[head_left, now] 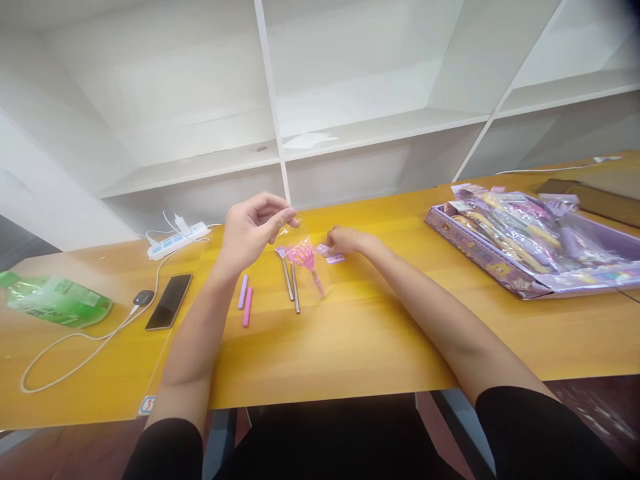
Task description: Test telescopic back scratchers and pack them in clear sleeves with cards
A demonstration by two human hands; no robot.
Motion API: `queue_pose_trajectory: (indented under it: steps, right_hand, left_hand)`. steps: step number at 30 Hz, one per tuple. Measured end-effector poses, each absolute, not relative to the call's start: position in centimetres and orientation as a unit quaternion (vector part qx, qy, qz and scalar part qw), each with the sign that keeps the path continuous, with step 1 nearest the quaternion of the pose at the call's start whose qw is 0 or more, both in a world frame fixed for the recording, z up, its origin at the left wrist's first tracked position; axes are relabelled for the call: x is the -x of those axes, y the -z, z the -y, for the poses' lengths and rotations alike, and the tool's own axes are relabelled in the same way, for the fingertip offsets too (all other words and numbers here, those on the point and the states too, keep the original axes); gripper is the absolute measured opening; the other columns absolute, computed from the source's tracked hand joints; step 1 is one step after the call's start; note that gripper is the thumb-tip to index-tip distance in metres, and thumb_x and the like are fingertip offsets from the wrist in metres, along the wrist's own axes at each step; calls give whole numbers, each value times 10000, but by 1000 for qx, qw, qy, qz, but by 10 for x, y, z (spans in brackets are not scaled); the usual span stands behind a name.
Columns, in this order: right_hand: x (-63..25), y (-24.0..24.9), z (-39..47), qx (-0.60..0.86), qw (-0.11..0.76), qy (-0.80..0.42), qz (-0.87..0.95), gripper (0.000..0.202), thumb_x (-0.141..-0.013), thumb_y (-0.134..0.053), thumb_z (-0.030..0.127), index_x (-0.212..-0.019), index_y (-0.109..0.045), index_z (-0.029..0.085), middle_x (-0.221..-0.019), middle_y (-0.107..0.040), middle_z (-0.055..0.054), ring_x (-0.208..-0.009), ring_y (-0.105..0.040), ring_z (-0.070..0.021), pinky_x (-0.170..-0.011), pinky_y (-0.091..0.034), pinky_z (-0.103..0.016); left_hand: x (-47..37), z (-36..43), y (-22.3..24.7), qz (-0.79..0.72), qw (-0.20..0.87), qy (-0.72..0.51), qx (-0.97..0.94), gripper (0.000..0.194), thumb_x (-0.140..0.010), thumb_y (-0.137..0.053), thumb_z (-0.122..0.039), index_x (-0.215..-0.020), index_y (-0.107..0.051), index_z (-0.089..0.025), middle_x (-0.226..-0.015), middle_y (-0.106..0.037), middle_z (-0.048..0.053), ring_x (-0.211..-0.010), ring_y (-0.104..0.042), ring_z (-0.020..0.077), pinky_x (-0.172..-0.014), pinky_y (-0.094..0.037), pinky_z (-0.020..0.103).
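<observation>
Your right hand (pixel 345 240) pinches a purple-and-white card (pixel 335 259) beside the pink hand-shaped head (pixel 303 254), right of two metal rods (pixel 296 290) on the worktop (pixel 370 333). Your left hand (pixel 256 227) curls, raised; its grip is unclear.

Card (pixel 336 258): print unreadable, partly behind the right hand (pixel 345 240).
Film (pixel 284 232): faint, below the left hand (pixel 260 225).
Pink claw (pixel 303 256): blurred, between both.
Tray (pixel 493 270): cut off, right of the right hand.
</observation>
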State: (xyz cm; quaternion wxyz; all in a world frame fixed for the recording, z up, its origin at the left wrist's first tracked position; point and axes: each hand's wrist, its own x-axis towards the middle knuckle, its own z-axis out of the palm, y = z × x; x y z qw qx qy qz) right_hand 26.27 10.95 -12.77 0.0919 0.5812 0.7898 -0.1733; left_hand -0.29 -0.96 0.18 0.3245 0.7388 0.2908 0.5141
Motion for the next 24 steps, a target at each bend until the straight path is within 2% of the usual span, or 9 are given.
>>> queue_pose_trajectory:
  steps: [3,8,12,14,16,18,21,24]
  right_hand:
    - [-265,130,-111,-570,90,196,-793,424,-1097,-758,455,-1405,-722,165,-1419,-724,-111,-1235,-741,-273,-1053,-662,-475]
    - [-265,129,-110,-578,48,210,-787,420,-1103,-753,445,-1421,-709,175,-1415,-720,-118,-1226,-741,-254,-1055,-662,-482]
    - [-265,109,-100,-578,-41,213,-787,196,-1052,-801,281,-1149,-726,128,-1201,-789,-115,-1102,-753,-235,-980,-623,-378]
    - [-268,90,-90,-571,-105,215,-785,132,-1052,-776,225,-1062,-671,146,-1105,-812,-116,-1030,-757,-224,-891,-588,-323]
    - [-270,69,-76,-557,-170,218,-783,96,-1117,-680,247,-1099,-611,183,-1102,-821,-97,-971,-763,-187,-817,-578,-291]
    - [-270,49,-58,-510,-271,238,-781,76,-1150,-621,272,-1127,-574,217,-1092,-818,-65,-933,-771,-157,-806,-600,-279]
    - [-264,27,-26,-350,-476,295,-751,229,-1095,-750,420,-1091,-591,256,-940,-770,-16,-866,-774,-169,-795,-653,-314]
    - [-254,12,4,-254,-591,290,-709,413,-1001,-854,605,-1066,-603,284,-973,-723,-9,-864,-772,-176,-754,-676,-329]
  left_hand:
    - [5,13,-4,-286,351,-505,-735,366,-920,-949,-523,-943,-830,-177,-846,-848,89,-549,-596,88,-494,-460,221]
    - [8,16,-6,-279,365,-486,-744,235,-962,-926,-433,-983,-887,-202,-860,-822,65,-627,-625,89,-581,-525,224]
    - [8,18,-6,-280,380,-476,-742,194,-950,-940,-401,-965,-892,-213,-793,-745,32,-627,-615,87,-584,-529,223]
    - [7,18,-6,-275,397,-477,-734,200,-932,-958,-396,-978,-884,-216,-792,-734,28,-621,-618,91,-575,-536,227]
    - [7,18,-6,-266,410,-484,-725,223,-911,-978,-395,-997,-872,-219,-810,-745,30,-628,-633,96,-571,-547,226]
    - [6,19,-6,-258,419,-487,-722,247,-908,-982,-403,-1014,-861,-216,-816,-758,31,-628,-655,100,-570,-562,223]
    - [6,19,-6,-250,426,-483,-723,268,-919,-974,-410,-1036,-845,-205,-804,-774,28,-604,-682,100,-557,-570,210]
    - [6,18,-6,-247,431,-482,-722,298,-920,-971,-422,-1052,-827,-197,-810,-792,29,-598,-702,104,-547,-571,202]
